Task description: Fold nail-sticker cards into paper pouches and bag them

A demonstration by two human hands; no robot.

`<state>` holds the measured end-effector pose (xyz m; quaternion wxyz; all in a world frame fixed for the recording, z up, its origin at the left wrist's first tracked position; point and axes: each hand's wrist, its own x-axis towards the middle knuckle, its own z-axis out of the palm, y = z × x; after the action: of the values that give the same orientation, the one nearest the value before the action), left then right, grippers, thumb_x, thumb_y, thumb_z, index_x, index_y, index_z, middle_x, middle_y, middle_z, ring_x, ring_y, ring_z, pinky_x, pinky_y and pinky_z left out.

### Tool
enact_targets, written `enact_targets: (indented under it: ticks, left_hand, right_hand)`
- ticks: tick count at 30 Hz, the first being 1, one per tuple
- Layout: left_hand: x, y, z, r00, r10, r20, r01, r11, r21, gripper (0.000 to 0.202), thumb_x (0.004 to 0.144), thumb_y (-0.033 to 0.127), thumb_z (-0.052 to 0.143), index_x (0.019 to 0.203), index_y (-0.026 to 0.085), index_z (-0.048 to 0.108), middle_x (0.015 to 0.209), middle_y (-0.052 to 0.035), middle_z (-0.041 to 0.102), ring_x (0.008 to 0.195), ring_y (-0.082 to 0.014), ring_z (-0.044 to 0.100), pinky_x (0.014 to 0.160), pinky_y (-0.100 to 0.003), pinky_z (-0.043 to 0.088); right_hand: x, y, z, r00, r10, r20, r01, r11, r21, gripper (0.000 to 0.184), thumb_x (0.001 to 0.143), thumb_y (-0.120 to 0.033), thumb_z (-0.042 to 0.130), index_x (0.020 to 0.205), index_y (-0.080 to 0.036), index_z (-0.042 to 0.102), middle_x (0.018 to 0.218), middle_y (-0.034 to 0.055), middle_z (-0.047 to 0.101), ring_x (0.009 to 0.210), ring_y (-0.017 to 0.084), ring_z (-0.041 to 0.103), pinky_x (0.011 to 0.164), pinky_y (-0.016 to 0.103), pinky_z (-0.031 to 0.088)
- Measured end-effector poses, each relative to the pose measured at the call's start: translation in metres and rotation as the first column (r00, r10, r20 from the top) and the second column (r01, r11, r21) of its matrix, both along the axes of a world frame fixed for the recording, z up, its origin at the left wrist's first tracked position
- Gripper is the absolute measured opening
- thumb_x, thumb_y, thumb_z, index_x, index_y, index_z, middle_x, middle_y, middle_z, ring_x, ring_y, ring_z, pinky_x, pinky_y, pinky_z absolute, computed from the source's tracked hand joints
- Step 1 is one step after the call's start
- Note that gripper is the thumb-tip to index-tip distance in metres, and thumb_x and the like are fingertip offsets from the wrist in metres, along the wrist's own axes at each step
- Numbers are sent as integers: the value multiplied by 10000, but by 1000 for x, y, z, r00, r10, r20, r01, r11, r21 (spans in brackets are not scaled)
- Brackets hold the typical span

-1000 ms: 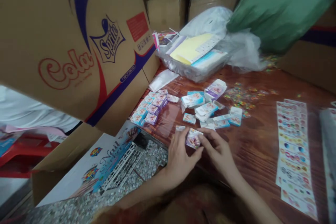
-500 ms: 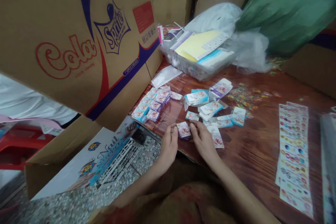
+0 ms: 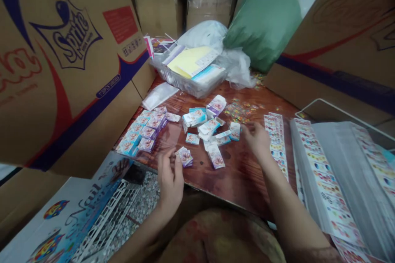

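Note:
My left hand [image 3: 170,176] is at the table's front edge, thumb and fingers apart, the thumb against the left side of a small stack of purple-and-white printed boxes [image 3: 185,157]. Farther right, my right hand [image 3: 257,141] hovers with bent fingers, blurred; whether anything is between them I cannot make out. Just left of its fingertips stands a blue-and-white small box [image 3: 235,131]. Loose, partly opened small boxes [image 3: 208,128] lie in a heap between my hands. Rows of blue and purple boxes [image 3: 140,131] are packed together at the left.
Tiny colourful pieces [image 3: 237,110] are scattered behind the heap. Sticker strips [image 3: 274,135] and a stack of sticker sheets [image 3: 327,181] lie on the right. A clear plastic tray [image 3: 185,84] with papers stands at the back. Large cartons [image 3: 123,74] wall in the left side.
My right hand has left the purple stack and moved right, past the heap. My left hand stays by the stack. The view has turned to the right.

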<state>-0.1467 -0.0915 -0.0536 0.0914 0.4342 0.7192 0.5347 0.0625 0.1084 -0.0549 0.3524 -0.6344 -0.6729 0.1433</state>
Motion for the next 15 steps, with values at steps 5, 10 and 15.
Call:
enact_targets:
  ticks: [5,10,15]
  left_hand:
    - [4,17,14,984,-100,-145,106,994,33,203,914,264,476,1090,203,558,985,-67,582,942,-188,558,856,-313,446]
    - [-42,61,31,975,-167,-148,163,986,-41,138,880,241,496,949,171,592,938,-69,650,901,-193,607,825,-312,468]
    - [-38,75,48,944,-272,-188,272,962,-28,147,880,220,497,978,177,597,959,-55,668,907,-180,620,828,-299,465]
  right_hand:
    - [-7,19,0,997,66,28,-67,997,40,426,792,-484,556,1011,-132,658,861,139,668,766,259,600,706,375,449]
    - [-18,17,7,986,161,45,-163,984,69,345,836,-402,521,1000,-133,662,948,137,683,735,220,615,673,333,452]
    - [-26,38,10,871,427,243,-396,903,-166,279,783,-281,602,1020,-160,684,979,86,716,766,191,641,653,268,449]
